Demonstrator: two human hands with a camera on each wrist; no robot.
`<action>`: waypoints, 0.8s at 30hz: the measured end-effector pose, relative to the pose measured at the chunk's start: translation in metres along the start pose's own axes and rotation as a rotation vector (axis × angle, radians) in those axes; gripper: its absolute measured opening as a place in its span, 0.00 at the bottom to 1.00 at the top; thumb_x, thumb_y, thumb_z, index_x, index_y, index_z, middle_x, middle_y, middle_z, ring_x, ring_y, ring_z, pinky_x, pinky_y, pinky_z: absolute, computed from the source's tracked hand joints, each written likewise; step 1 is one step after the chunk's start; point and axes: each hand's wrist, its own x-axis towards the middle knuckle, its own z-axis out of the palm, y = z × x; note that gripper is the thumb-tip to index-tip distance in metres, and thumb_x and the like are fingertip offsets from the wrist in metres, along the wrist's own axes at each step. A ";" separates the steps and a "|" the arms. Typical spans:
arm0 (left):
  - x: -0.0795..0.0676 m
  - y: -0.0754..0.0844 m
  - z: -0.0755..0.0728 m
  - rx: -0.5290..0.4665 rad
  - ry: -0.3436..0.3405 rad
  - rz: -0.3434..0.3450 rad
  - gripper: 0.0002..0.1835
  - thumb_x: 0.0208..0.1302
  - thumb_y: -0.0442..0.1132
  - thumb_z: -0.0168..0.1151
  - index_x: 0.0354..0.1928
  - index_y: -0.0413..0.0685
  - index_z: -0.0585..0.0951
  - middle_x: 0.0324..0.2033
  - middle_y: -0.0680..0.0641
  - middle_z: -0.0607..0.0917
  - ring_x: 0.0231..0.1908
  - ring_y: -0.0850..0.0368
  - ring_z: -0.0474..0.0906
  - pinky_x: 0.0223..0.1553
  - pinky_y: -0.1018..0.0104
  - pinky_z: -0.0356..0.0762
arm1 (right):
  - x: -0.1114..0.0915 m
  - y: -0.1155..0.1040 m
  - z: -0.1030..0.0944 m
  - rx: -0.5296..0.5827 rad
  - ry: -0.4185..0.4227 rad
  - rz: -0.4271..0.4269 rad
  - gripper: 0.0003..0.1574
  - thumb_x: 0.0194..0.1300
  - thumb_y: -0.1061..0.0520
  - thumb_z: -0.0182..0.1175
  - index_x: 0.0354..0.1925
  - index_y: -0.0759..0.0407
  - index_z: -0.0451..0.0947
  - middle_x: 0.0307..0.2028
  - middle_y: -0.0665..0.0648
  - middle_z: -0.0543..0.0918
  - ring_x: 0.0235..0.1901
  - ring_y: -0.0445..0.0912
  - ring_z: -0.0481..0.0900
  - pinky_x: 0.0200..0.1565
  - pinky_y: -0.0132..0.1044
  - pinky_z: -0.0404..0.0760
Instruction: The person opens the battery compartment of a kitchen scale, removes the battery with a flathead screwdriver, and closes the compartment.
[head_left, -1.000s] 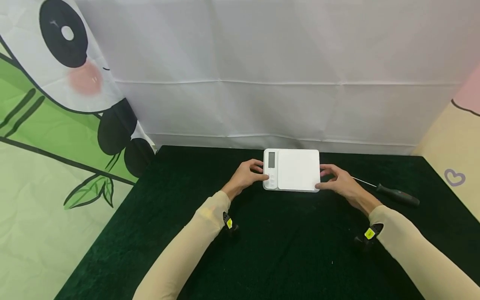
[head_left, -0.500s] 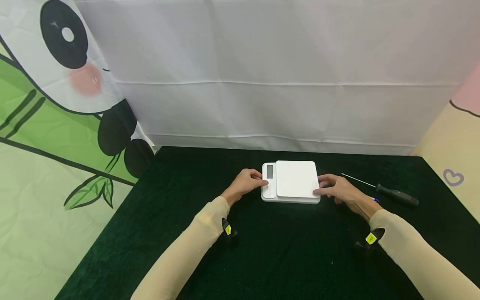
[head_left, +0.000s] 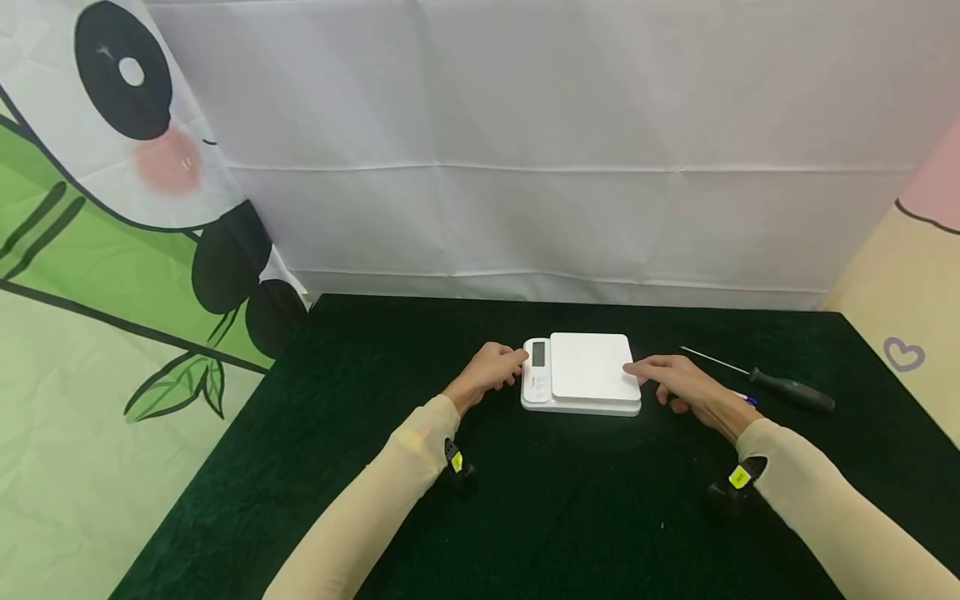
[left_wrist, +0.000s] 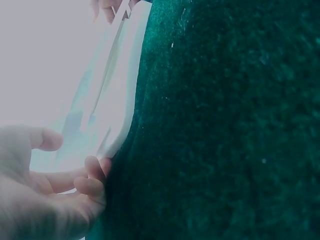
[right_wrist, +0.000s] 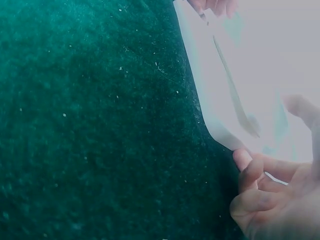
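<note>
A white digital kitchen scale (head_left: pixel 591 367) lies on the dark green cloth, its small grey display on the left and square plate on the right. My left hand (head_left: pixel 487 372) grips its left edge, thumb on top near the display. In the left wrist view, that hand's curled fingers (left_wrist: pixel 92 175) lie along the scale's corner. On the opposite side my right hand (head_left: pixel 678 383) holds the right edge, thumb over the plate. Its other fingers (right_wrist: pixel 243 159) bend against the scale's side in the right wrist view, where the white surface is washed out.
A screwdriver (head_left: pixel 791 389) with a black handle lies right of the scale, its shaft pointing back left. Partly behind my right hand is a thin item with a blue end (head_left: pixel 747 399). A white cloth backdrop (head_left: pixel 480 208) hangs behind the green table (head_left: pixel 570 500).
Both hands have brought the scale down and toward me, from raised and facing me to flat on the cloth. The thin blue-ended item has come into view beside my right hand.
</note>
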 end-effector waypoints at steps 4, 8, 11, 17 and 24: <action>0.001 0.000 -0.001 -0.004 0.001 0.007 0.18 0.70 0.50 0.51 0.45 0.43 0.81 0.39 0.46 0.82 0.34 0.53 0.75 0.32 0.66 0.70 | -0.001 -0.001 -0.001 0.012 0.009 0.000 0.46 0.66 0.28 0.52 0.61 0.64 0.69 0.52 0.62 0.70 0.33 0.48 0.72 0.30 0.35 0.69; 0.003 -0.002 -0.002 -0.014 0.005 0.030 0.18 0.70 0.47 0.48 0.43 0.42 0.82 0.38 0.46 0.83 0.31 0.54 0.75 0.28 0.68 0.68 | -0.003 -0.001 0.001 -0.015 0.007 -0.026 0.44 0.67 0.29 0.51 0.61 0.64 0.70 0.54 0.63 0.69 0.34 0.48 0.72 0.29 0.35 0.69; 0.007 -0.002 -0.003 -0.003 0.014 0.047 0.18 0.71 0.45 0.47 0.42 0.41 0.83 0.35 0.46 0.83 0.28 0.55 0.74 0.26 0.69 0.67 | -0.007 -0.002 0.004 -0.055 0.007 -0.067 0.46 0.67 0.31 0.53 0.65 0.64 0.67 0.51 0.63 0.71 0.33 0.49 0.71 0.29 0.35 0.68; 0.019 0.001 -0.005 0.095 0.050 0.078 0.16 0.71 0.42 0.46 0.44 0.41 0.81 0.35 0.45 0.83 0.27 0.55 0.74 0.26 0.68 0.68 | -0.016 0.000 0.012 -0.139 0.005 -0.117 0.52 0.62 0.36 0.63 0.70 0.66 0.59 0.47 0.62 0.73 0.33 0.48 0.71 0.31 0.36 0.69; 0.032 0.009 0.003 0.213 0.050 0.160 0.20 0.76 0.41 0.42 0.63 0.44 0.74 0.62 0.42 0.75 0.55 0.50 0.73 0.58 0.54 0.72 | -0.029 0.005 0.026 -0.231 0.098 -0.197 0.49 0.59 0.45 0.68 0.67 0.72 0.62 0.47 0.63 0.74 0.39 0.49 0.71 0.36 0.38 0.71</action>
